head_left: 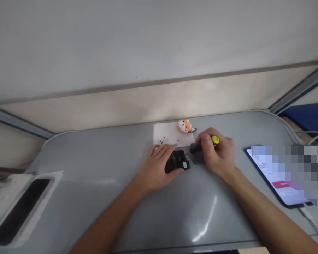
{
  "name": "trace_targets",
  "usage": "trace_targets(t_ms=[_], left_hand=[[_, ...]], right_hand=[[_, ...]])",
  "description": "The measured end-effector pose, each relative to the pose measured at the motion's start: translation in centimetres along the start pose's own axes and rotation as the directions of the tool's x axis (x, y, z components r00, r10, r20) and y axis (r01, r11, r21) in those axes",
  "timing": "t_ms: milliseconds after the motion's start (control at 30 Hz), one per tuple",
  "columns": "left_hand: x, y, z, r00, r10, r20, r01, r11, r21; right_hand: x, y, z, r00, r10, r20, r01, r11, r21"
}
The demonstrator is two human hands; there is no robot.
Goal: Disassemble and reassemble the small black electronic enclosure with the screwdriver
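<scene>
My left hand [157, 165] rests on the grey table [95, 176], its fingers and thumb gripping a small black device [178, 160] with a green circuit board showing inside. My right hand [217, 151] is closed round a screwdriver [214, 140] with a yellow and black handle, its tip pointing left toward the device. A dark grey block [197, 157] lies under the right hand's fingers, just right of the device.
Behind the hands lies a white sheet [169, 135] with several tiny dark screws and an orange animal-face keyring [184, 126]. A phone [281, 180] on a cable lies at the right. A white tray with a black slab [18, 208] sits at the left edge.
</scene>
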State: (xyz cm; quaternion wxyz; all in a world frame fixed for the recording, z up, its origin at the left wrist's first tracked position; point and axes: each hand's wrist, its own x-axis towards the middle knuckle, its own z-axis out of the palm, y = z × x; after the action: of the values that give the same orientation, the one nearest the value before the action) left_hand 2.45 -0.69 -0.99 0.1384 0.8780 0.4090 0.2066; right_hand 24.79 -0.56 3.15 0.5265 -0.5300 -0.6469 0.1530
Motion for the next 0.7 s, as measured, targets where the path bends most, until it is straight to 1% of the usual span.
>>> trace_targets(t_ms=[100,267,467,700], left_hand=[[-0.03,-0.28,0.20,1.000,0.009,0.019,-0.008,1.000,-0.005],[-0.02,-0.24,0.22,1.000,0.003,0.009,-0.003,1.000,-0.017],[0.07,-0.07,-0.04,0.999,0.007,0.044,-0.006,1.000,-0.020],[0.09,-0.13,0.15,0.999,0.021,0.033,-0.021,1.000,-0.006]], right_hand=[[0.06,0.12,0.15,1.000,0.006,0.018,-0.006,1.000,-0.019],[0.11,0.20,0.27,0.999,-0.003,0.037,0.004,0.999,-0.036],[0.03,0.44,0.44,0.998,-0.027,0.054,0.030,0.998,-0.049],[-0.18,0.47,0.46,0.997,-0.051,0.062,0.056,0.995,-0.079]])
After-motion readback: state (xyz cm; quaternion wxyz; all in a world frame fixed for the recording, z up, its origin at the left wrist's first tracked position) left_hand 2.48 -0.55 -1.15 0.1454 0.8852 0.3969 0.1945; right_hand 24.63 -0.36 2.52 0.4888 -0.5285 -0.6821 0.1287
